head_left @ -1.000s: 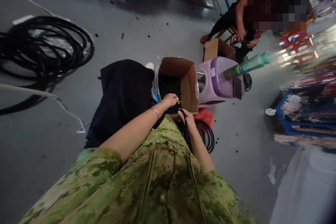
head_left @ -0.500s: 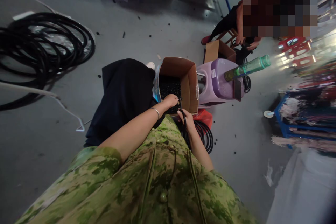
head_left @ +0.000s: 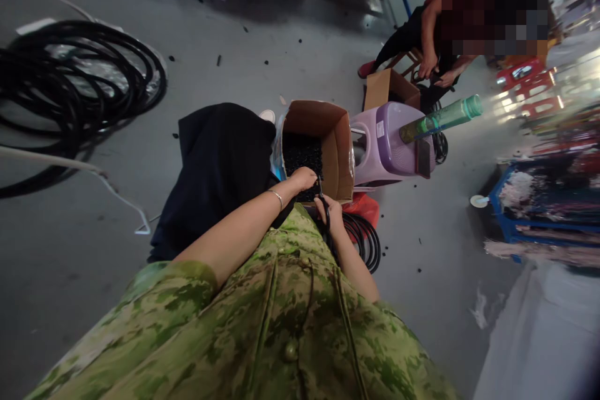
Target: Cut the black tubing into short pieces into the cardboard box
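My left hand (head_left: 304, 179), a bracelet at its wrist, is closed over the near part of an open cardboard box (head_left: 338, 156). By its fingertips shows a thin, shiny sliver, too small to name; what the fingers hold is hidden. Close by on the right, my right hand (head_left: 332, 212) is closed around a black hose (head_left: 327, 220), whose end points up toward my left fingers. The hose runs down beside the forearm, near a coil of black hose (head_left: 370, 244). Many small black pieces (head_left: 302, 153) lie in the box.
A purple stool (head_left: 398, 144) carries a green tube (head_left: 445, 117) and a dark flat object. Beyond sits another person (head_left: 429, 62), hands above a second box (head_left: 391, 87). A large hose coil (head_left: 89, 87) lies left. A dark cloth (head_left: 218, 169) adjoins the box. Black bits dot the floor.
My right hand and the hose have dipped slightly, and a shiny sliver now shows between my hands. My left hand stays nearly in place. The whole view has shifted a little.
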The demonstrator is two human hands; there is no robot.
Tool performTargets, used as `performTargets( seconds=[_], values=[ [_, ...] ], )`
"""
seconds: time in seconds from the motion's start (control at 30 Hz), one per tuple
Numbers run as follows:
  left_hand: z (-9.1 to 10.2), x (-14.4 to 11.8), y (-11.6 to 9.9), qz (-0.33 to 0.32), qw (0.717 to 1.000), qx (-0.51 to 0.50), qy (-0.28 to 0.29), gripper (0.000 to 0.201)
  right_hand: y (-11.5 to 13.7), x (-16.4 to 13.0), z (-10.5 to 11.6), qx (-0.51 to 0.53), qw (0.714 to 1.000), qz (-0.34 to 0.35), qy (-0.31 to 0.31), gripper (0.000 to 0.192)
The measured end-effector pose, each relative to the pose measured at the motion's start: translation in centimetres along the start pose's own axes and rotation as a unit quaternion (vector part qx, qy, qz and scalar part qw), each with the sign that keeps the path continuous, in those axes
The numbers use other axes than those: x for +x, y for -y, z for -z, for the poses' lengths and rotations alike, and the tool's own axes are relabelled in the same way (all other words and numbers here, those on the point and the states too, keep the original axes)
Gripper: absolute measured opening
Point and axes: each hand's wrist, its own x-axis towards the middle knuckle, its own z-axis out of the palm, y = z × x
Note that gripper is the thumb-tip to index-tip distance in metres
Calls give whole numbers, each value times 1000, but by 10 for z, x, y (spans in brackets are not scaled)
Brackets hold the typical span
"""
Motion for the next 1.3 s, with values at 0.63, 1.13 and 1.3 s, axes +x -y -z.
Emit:
performTargets(
  seconds=[0.63,1.13,1.3],
  values=[
    [0,-2,-5,99,980,-172,0,15,-3,2,-11,-74,994,22,-73,51],
    [4,-10,-11,89,978,-190,-11,17,16,0,-1,74,997,-11,16,51],
    [5,-12,-13,82,979,-184,-12,15,24,2,7,99,993,-38,43,50]
  ],
)
